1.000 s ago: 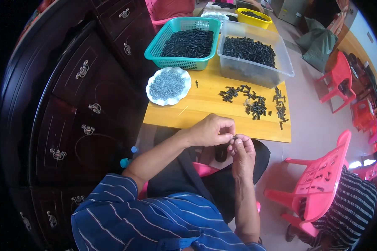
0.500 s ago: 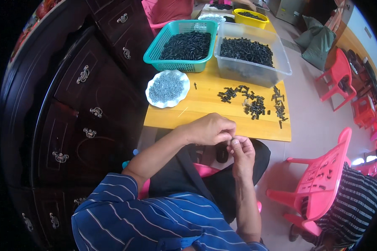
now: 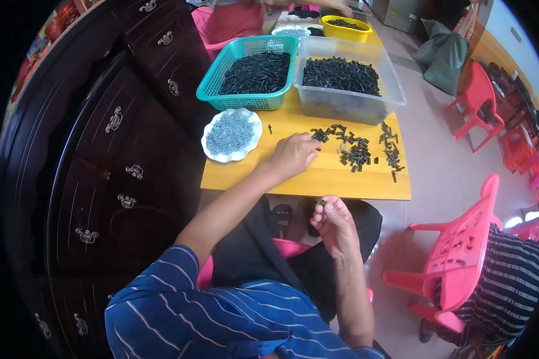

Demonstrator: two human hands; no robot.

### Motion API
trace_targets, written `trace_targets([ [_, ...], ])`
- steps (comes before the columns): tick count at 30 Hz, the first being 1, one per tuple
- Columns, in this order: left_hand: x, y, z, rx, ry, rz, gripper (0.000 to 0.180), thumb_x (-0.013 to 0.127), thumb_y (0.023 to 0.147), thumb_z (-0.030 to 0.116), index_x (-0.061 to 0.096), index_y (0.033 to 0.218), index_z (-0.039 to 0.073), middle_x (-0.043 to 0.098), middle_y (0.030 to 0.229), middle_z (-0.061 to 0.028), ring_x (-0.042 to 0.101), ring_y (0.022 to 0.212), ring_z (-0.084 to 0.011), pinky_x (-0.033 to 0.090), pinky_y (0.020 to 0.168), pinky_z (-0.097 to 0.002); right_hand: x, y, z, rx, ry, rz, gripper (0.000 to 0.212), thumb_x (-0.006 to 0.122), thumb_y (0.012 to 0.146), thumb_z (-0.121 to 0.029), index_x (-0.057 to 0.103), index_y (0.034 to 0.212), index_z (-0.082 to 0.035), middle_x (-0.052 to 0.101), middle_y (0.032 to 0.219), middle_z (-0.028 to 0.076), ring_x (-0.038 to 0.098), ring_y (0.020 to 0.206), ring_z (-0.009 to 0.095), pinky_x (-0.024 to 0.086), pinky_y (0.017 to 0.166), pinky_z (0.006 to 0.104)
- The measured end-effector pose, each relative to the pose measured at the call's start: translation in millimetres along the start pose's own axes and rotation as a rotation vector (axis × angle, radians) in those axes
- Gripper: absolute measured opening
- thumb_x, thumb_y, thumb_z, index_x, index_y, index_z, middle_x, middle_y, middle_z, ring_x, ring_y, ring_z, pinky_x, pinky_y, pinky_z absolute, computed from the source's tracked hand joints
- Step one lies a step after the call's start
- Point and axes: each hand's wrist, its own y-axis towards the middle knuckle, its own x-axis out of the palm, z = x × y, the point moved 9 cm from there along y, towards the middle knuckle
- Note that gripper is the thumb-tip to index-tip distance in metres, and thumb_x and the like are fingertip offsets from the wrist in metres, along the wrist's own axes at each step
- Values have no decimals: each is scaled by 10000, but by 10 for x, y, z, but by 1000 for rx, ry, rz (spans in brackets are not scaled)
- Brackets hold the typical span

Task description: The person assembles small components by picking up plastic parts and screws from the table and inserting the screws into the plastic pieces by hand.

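Observation:
My left hand (image 3: pixel 292 157) is over the yellow table (image 3: pixel 245 179), its fingers curled together at the left edge of a pile of small black tube-like pieces (image 3: pixel 357 154). A dark bit shows by its fingertips, too small to make out. Nearer me, past the table's front edge, my right hand (image 3: pixel 336 224) pinches a small black piece (image 3: pixel 323 203) between thumb and fingers. Left of my left hand stands a white scalloped dish (image 3: pixel 206 143) of small, clear or silvery pins (image 3: pixel 230 133). One loose dark piece (image 3: pixel 270 128) lies beside that dish.
Behind the pile stand a green basket (image 3: pixel 206 90) and a clear plastic bin (image 3: pixel 341 107), both full of black pieces. A yellow basin (image 3: pixel 345 33) sits farther back, near another person (image 3: pixel 239 18). Dark drawers (image 3: pixel 126 149) line the left; a pink chair (image 3: pixel 455 257) stands right.
My hands, together before, have come apart. The left has moved forward onto the table by the black pile; the right stays low, the black piece now visible in its pinch.

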Motion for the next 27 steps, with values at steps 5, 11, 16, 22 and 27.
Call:
trace_targets([
  [5, 169, 166, -43, 90, 122, -49, 127, 689, 808, 137, 716, 926, 96, 620, 900, -100, 611, 913, -315, 513, 736, -452, -23, -5, -15, 15, 2, 25, 137, 658, 954, -161, 599, 1057, -93, 642, 905, 33, 626, 781, 126, 546, 752, 291],
  [11, 366, 190, -39, 194, 143, -76, 48, 664, 814, 107, 659, 820, 60, 593, 856, -113, 597, 901, -325, 503, 723, -479, -36, -15, -7, 23, 4, 48, 141, 659, 955, -168, 608, 1066, -98, 653, 910, 27, 635, 778, 121, 551, 750, 290],
  [16, 110, 72, 187, 93, -74, -5, 88, 635, 854, 112, 614, 860, 26, 631, 872, -128, 621, 877, -348, 514, 725, -464, -62, -21, -19, 10, 3, 51, 151, 657, 958, -172, 609, 1082, -101, 657, 905, 26, 639, 777, 121, 551, 750, 288],
  [22, -14, -493, 164, -363, -902, -99, 79, 617, 899, 63, 625, 937, -6, 676, 790, -74, 668, 733, -159, 528, 680, -292, -102, -2, -3, -3, -39, 113, 158, 668, 949, -155, 607, 1083, -98, 670, 933, 42, 646, 783, 125, 550, 750, 282],
  [27, -156, -759, 358, -312, -914, -168, 87, 650, 886, 15, 635, 971, -1, 687, 879, -46, 649, 804, -84, 549, 727, -255, -68, 0, -7, -66, -136, 116, 153, 670, 943, -103, 621, 1074, -39, 695, 952, 76, 641, 775, 123, 525, 746, 248],
])
